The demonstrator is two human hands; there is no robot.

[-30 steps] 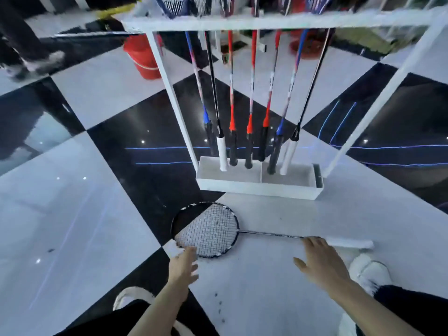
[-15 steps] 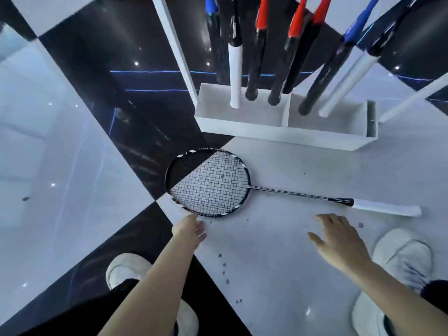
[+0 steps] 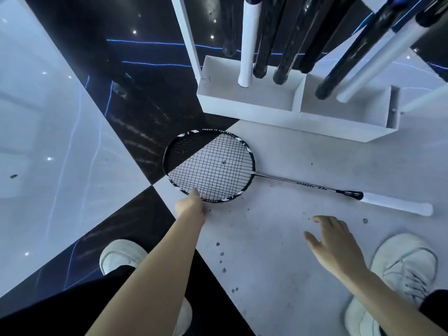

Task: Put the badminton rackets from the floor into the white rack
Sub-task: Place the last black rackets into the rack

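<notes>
Black-framed badminton racket with white grip point(image 3: 242, 177) flat on floor point(image 3: 278, 238), frame centre; long axis left-right, head left, grip lower right. Left hand point(image 3: 191, 206) fingers curled at head rim. Right hand point(image 3: 337, 246) spread, empty. White metal rack point(image 3: 286, 117) upper right, two-compartment tray holding seven racket handles point(image 3: 286, 52).

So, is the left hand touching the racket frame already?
Touching. The head view shows the left hand with fingers on the near rim of the racket head.

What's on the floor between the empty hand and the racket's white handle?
In the head view, only bare pale floor with a few small dark specks lies between the right hand and the racket handle.
</notes>
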